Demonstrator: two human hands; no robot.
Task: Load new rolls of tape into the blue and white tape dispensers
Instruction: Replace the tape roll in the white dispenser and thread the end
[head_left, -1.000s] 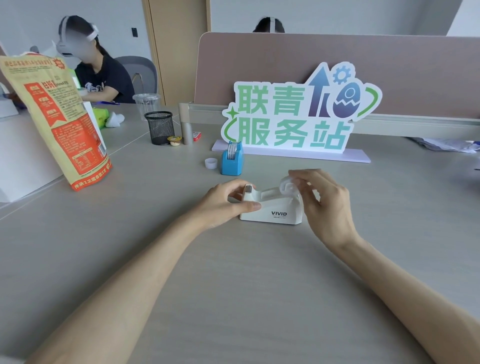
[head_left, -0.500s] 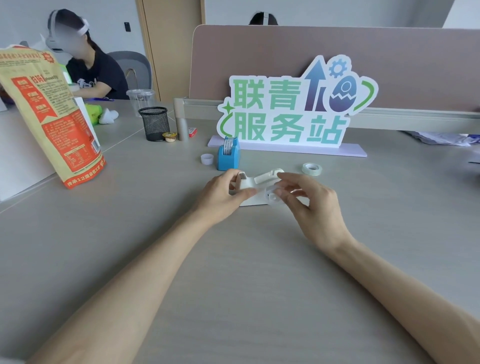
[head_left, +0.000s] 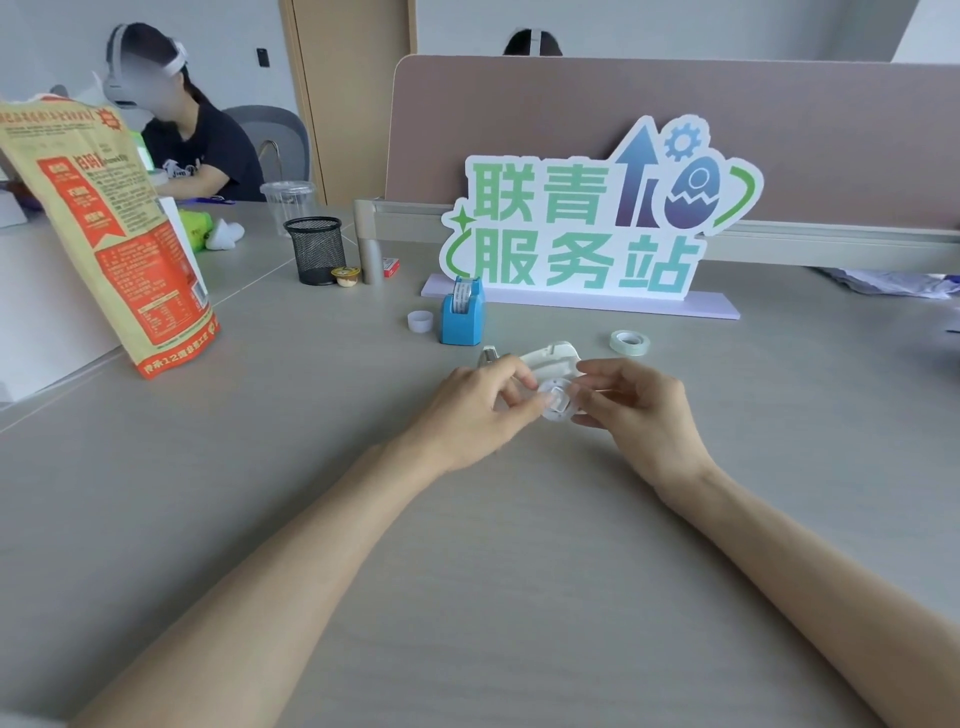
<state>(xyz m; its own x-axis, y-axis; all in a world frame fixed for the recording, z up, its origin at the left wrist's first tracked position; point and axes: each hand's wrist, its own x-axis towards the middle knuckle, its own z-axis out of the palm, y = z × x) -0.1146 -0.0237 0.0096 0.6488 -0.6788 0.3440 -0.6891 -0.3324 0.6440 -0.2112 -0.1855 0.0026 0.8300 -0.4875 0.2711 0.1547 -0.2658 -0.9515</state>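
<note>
Hands meet over the middle of the grey table, both working on a small white spool that looks like a round hub with a squarish raised centre. The left hand pinches the spool's left edge between thumb and fingertips; the right hand grips its right side, fingers curled in and closed against it. Whether any tape is wound on the spool cannot be told, since the fingers cover its rim.

Just beyond the hands lies the white tape dispenser, a smooth curved white body with a metal cutter end poking out at its left; most of it is hidden behind the knuckles. Farther away and a little left stands the blue tape dispenser, upright, boxy, with a roll of printed white tape seated in its top slot. A small white cap-like ring sits just left of it. To the right of the white dispenser, apart from both hands, a clear tape roll lies flat on the table.

Behind these stands a cut-out sign with green characters, and at the far left a tall printed paper bag.
</note>
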